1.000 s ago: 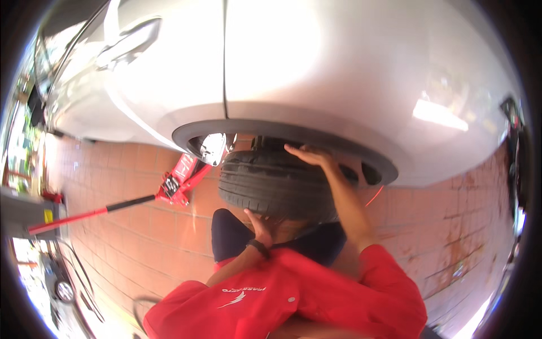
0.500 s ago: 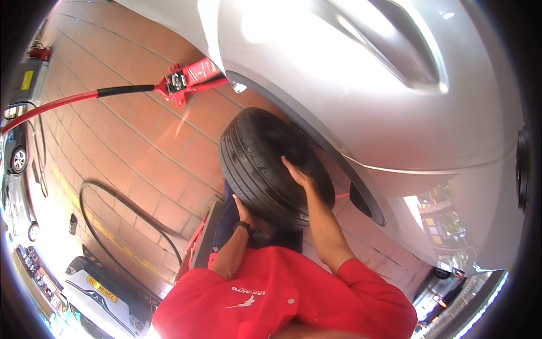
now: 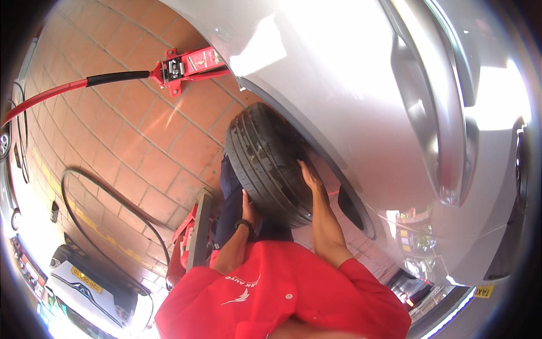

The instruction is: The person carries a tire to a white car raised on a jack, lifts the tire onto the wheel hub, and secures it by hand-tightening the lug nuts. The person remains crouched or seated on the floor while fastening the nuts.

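A black tyre (image 3: 262, 164) stands tilted in front of me, close beside the wheel arch (image 3: 322, 141) of a silver car. My left hand (image 3: 249, 209) presses against the tread on its near left side, a dark band round the wrist. On the other side my right hand (image 3: 309, 176) lies with straightened fingers along the sidewall facing the car. Between them, both hands hold the tyre. Shadow hides its centre, so I cannot tell what is inside it. My legs in dark trousers (image 3: 228, 183) are right behind the tyre.
A red floor jack (image 3: 186, 65) reaches under the car, its long handle (image 3: 56, 97) running left. A black hose (image 3: 93, 229) loops over the tiled floor (image 3: 149, 141). At my left is a red and grey piece of equipment (image 3: 195, 234). Another car (image 3: 90, 294) stands behind it.
The tyre has turned a little, showing more tread and less of its side. My right hand has shifted along its car-facing side. The whole view has swung slightly.
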Available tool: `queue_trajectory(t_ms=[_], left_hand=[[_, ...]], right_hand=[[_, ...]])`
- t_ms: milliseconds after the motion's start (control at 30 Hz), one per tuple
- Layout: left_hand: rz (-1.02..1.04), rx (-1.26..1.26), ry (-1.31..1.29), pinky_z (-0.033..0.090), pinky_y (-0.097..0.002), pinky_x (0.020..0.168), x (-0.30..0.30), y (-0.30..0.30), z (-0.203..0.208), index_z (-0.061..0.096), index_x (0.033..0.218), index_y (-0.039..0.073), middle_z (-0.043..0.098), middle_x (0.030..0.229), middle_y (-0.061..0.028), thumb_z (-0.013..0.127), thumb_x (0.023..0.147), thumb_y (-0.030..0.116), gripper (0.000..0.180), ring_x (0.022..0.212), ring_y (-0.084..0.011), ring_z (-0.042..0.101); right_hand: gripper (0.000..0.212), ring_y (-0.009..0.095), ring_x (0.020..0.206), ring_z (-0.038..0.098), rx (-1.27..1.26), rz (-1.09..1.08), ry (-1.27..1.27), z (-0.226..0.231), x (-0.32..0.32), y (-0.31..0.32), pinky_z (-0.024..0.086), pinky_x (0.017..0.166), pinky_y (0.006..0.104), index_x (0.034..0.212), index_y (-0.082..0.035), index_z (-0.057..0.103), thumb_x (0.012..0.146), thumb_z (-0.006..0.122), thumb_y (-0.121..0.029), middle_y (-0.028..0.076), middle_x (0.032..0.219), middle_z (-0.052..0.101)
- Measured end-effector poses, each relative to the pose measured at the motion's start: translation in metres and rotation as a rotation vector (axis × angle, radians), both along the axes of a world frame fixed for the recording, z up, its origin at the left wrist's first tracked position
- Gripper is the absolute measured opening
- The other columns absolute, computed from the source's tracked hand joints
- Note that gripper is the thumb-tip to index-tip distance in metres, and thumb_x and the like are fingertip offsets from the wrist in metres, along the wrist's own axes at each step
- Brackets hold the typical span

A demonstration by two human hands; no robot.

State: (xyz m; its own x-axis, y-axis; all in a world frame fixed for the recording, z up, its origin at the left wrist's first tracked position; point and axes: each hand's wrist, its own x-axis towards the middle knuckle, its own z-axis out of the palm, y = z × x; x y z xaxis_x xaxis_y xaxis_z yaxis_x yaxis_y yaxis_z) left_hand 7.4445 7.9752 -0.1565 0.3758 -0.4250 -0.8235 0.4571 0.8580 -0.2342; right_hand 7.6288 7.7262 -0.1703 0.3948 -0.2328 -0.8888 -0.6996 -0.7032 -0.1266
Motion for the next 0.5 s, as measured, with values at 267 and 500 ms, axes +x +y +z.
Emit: queue_trajectory(t_ms=[267,500], left_hand=[[0.024,-0.026,-0.026,0.017,-0.0555,0.137,0.029,-0.019,-0.001,0.024,0.175,-0.003,0.024,0.183,-0.0230,0.036,0.098,0.095,0.125,0.169,-0.0402,0.023],[-0.115,-0.083,-0.210,0.015,-0.0640,0.135,0.059,-0.034,-0.004,0.020,0.176,-0.001,0.023,0.184,-0.0198,0.038,0.094,0.099,0.131,0.168,-0.0401,0.025]], right_hand=[[0.082,0.034,0.169,0.027,-0.050,0.159,-0.026,0.012,0.025,-0.023,0.023,0.135,0.0454,0.173,-0.014,0.041,0.112,0.030,-0.069,0.012,0.182,0.033],[0.087,0.044,0.166,0.030,-0.183,0.148,-0.291,0.065,0.045,-0.009,0.024,0.134,0.0533,0.169,-0.006,0.045,0.109,0.045,-0.069,0.027,0.175,0.039]])
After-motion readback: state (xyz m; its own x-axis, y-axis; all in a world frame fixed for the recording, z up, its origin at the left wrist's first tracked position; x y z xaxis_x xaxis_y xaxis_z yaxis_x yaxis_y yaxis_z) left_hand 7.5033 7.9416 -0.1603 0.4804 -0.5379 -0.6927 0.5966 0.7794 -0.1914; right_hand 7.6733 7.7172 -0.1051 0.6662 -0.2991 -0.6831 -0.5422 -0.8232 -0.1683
